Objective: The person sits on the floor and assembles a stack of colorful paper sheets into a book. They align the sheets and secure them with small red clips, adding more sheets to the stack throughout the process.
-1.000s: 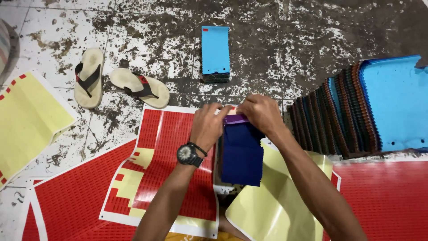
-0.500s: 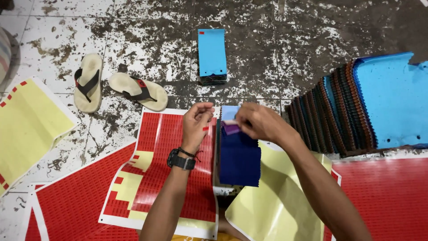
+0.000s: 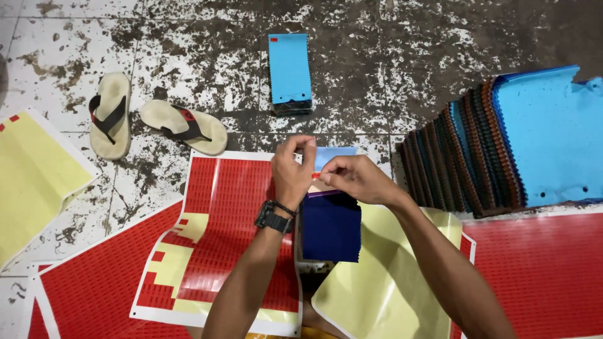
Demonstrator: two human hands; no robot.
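Both hands pinching a small red sticker over the swatch stack.
L hand (image 3: 293, 172) & R hand (image 3: 353, 177) meet fingertip to fingertip, nipping the red sticker (image 3: 315, 175) betw. them; navy swatch stack (image 3: 331, 226) lies just below, touching R hand. Sticker mostly hidden by fingers, shape unclear. Red sticker sheet (image 3: 235, 213) under L wrist.
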